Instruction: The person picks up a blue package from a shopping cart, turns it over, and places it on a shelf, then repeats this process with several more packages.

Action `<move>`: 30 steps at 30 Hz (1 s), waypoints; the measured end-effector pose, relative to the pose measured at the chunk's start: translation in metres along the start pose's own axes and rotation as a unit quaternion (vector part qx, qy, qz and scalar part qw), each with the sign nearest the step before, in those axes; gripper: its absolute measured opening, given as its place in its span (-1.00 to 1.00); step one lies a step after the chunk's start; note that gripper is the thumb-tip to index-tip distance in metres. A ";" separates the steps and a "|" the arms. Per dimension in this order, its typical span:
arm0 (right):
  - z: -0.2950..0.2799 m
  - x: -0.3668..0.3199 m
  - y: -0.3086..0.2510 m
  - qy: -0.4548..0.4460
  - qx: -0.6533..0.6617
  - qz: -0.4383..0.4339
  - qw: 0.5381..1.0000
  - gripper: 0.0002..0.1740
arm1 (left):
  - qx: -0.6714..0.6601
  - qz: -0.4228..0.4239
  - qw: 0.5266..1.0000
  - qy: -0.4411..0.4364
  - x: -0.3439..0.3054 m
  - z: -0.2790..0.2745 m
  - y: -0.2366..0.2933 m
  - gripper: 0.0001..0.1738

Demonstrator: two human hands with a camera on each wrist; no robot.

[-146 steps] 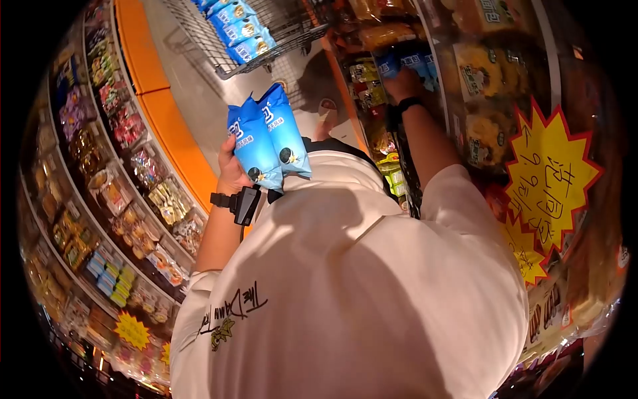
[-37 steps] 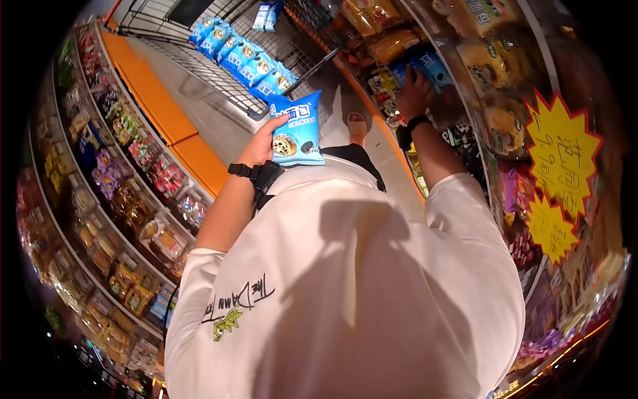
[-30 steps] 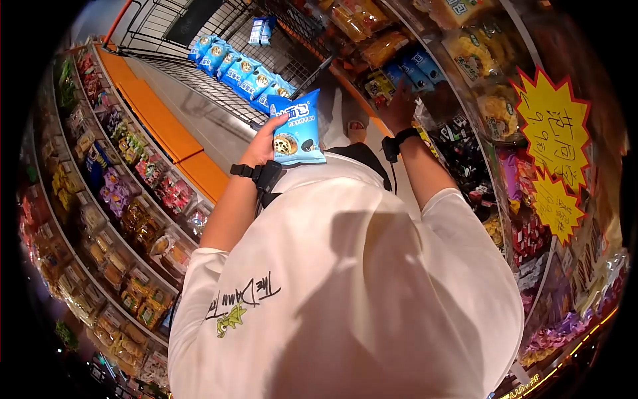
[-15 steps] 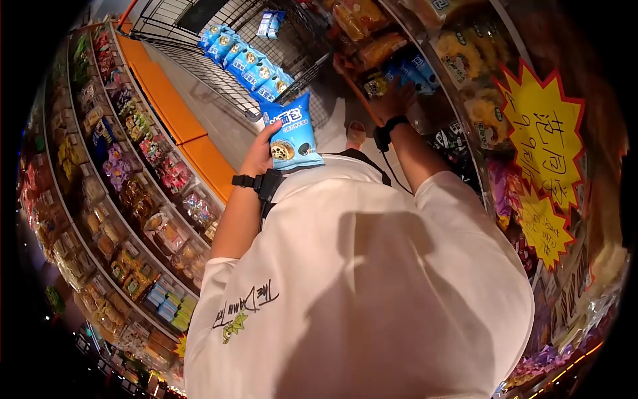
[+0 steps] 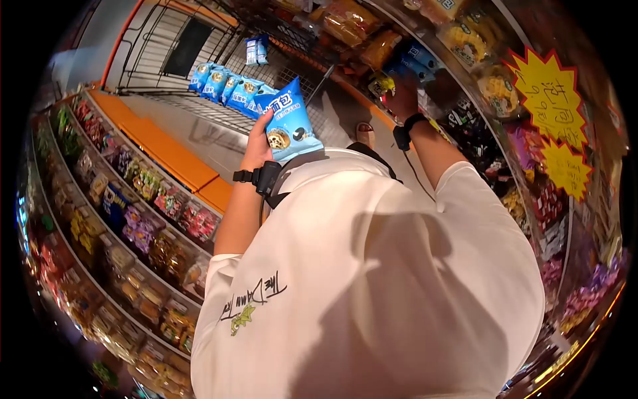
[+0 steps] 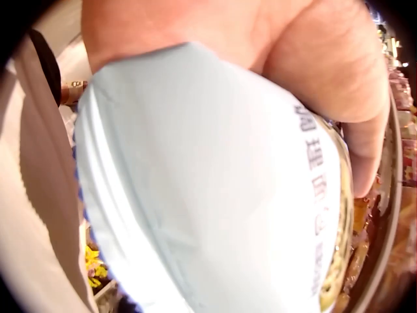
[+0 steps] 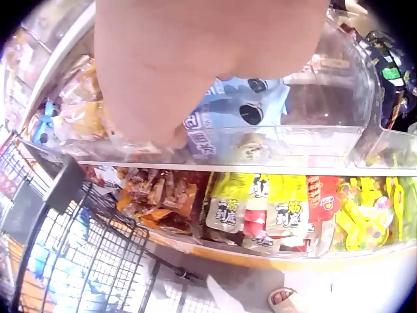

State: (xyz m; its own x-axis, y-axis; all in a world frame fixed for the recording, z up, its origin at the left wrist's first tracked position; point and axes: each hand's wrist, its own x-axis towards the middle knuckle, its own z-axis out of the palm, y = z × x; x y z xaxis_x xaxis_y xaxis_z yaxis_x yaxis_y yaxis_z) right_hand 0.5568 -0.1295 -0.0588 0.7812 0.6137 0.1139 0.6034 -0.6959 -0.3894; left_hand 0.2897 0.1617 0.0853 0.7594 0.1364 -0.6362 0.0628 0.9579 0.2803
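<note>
The right hand point(image 5: 403, 100) reaches into the shelf point(image 7: 306, 169), its fingers unclear; the left hand point(image 5: 257, 143) grips a blue packet point(image 5: 290, 123), tilted more than before.

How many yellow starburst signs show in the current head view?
2. The larger sign is at the right-hand shelves; the smaller sign is just below it in the picture. Others may be hidden or out of view.

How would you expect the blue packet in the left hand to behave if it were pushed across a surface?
The blue packet probably gives when pressed, as its thin wrapper bulges and creases. Its glossy surface may feel slippery. Its flattish, pillow-like shape suggests sliding more than rolling.
</note>
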 end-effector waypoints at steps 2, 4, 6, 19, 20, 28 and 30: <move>0.011 -0.016 -0.020 -0.008 0.186 0.007 0.983 -0.48 | -0.001 -0.025 1.000 -0.009 0.010 0.006 0.010 -0.54; -0.002 -0.028 -0.046 0.004 0.207 -0.008 0.978 -0.57 | 0.015 -0.052 0.998 -0.020 0.012 0.015 0.011 -0.54; -0.006 -0.055 -0.068 -0.181 0.363 0.102 0.908 -0.67 | 0.037 -0.107 0.993 -0.029 0.030 0.012 0.008 -0.56; -0.053 -0.183 -0.116 -0.069 0.468 0.265 0.840 -0.60 | 0.302 -0.264 0.908 -0.121 0.047 0.102 -0.058 -0.54; -0.058 -0.182 -0.109 -0.080 0.513 0.277 0.809 -0.56 | 0.309 -0.269 0.904 -0.121 0.044 0.102 -0.063 -0.51; -0.171 -0.157 -0.094 -0.239 0.593 0.210 0.740 -0.40 | 0.305 -0.269 0.906 -0.118 0.019 0.127 -0.127 -0.44; -0.185 -0.167 -0.094 -0.223 0.564 0.169 0.777 -0.40 | 0.324 -0.253 0.904 -0.120 0.008 0.136 -0.154 -0.44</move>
State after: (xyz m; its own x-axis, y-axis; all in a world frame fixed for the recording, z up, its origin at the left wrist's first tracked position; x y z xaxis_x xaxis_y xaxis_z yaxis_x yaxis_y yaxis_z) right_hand 0.3993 -0.2353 0.1285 0.5798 0.7099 -0.3998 -0.3450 -0.2306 -0.9098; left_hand 0.3743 -0.0196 0.1351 0.6417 -0.4106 -0.6478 0.7476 0.5234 0.4088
